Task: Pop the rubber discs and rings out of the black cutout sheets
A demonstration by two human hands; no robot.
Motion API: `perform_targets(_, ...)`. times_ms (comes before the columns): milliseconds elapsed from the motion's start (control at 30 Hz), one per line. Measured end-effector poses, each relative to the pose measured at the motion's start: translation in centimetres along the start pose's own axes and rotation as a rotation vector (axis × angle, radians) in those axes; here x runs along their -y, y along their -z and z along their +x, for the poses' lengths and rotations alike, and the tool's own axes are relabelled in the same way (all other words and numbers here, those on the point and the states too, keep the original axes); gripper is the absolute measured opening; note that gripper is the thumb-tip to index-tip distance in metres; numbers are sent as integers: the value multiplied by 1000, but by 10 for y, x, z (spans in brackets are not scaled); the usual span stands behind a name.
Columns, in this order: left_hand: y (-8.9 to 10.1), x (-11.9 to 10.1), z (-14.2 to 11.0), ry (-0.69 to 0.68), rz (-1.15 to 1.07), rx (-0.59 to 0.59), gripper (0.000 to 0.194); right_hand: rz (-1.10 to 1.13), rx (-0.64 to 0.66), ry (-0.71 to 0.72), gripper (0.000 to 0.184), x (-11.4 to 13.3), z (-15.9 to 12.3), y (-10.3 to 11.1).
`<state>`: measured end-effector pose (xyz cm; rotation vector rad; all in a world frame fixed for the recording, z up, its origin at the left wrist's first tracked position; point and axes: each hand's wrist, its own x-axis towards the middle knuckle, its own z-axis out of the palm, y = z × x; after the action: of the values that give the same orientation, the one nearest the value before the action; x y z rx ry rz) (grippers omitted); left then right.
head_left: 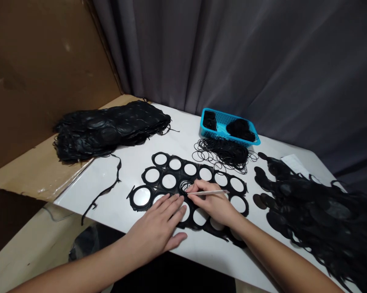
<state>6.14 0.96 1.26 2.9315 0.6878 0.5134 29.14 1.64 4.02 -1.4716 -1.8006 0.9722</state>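
Observation:
A black rubber-like sheet (179,176) with rows of round holes lies on the table, white showing through the holes. My left hand (157,224) rests flat on its near side, fingers extended and thumb apart. In a pinch, my right hand (214,203) grips a thin, pale pointed stick (210,192). Its tip reaches one of the middle holes, where thin black rings (184,186) show loose inside the rim. My right hand covers part of the sheet, so some holes there are hidden.
Behind the sheet lies a heap of thin black rings (226,151), beside a blue basket (223,132) holding more black pieces. A stack of black sheets (110,128) sits at left. Black discs and scraps (320,207) spread over the right. A black strip (105,189) hangs over the front edge.

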Motion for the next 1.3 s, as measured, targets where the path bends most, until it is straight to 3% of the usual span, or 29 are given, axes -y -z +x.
perform_targets(133, 0, -1, 0, 4, -5, -2, 50, -143, 9, 85, 16, 2, -4, -3)
perform_targets(233, 1, -1, 1, 15, -38, 0, 50, -294, 3, 214, 9, 2, -14, -11)
perform_targets(333, 3, 0, 3, 9, -47, 17, 56, -498, 5, 383, 20, -1, -17, -18)
perform_targets(400, 3, 0, 4, 1, -35, 32, 58, -603, -12, 416, 24, -5, -8, -13)
perform_targets(467, 3, 0, 4, -4, -21, 44, 59, -670, -104, 353, 21, -11, 12, 5)
perform_targets(567, 3, -1, 1, -8, -21, 56, 62, -716, -361, 160, 14, -22, 48, 43)
perform_targets(667, 7, 0, 1, -3, -47, 61, 62, -604, -478, 67, 14, -25, 68, 70)
perform_targets(767, 16, 5, 10, 28, -102, 77, 54, -356, -392, 26, 19, -21, 67, 69)
perform_targets(867, 23, 18, 30, 46, -99, 84, 50, -171, -221, 3, 20, -15, 55, 48)
perform_targets(967, 20, 32, 47, 39, -22, 92, 49, -120, -113, 0, 16, -13, 47, 29)
perform_targets(1300, -4, 44, 44, 42, -44, 101, 47, -23, -77, -38, 10, -20, 43, 22)
